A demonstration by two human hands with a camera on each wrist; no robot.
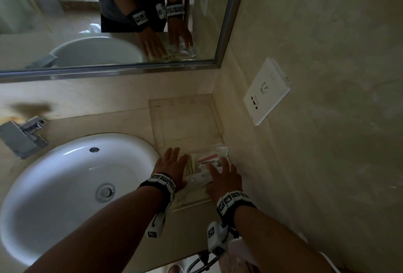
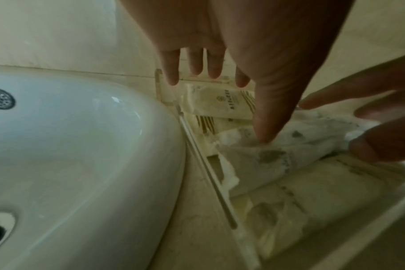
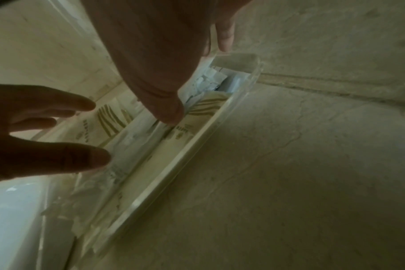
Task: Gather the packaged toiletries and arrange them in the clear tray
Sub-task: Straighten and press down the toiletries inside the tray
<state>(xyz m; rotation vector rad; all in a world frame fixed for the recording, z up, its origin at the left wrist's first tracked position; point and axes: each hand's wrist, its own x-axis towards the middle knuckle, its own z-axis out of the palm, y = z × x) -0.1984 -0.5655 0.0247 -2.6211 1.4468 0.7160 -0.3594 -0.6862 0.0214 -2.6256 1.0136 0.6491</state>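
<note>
Head view: lower centre, the left hand (image 1: 172, 169) and right hand (image 1: 225, 178), fingers spread, holding nothing, hover over packets (image 1: 204, 167) in the clear tray (image 1: 189, 204) beside the sink (image 1: 72, 185).

Left wrist view: upper centre, straight fingers (image 2: 172, 68) above cream packets.

Right wrist view: centre, the thumb (image 3: 166, 107) touches a packet.

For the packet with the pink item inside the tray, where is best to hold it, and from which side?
Probably from above: pinch the pink packet across its narrow width near the middle. It lies flat on top among other packets, and the clear tray walls block a side approach.
</note>
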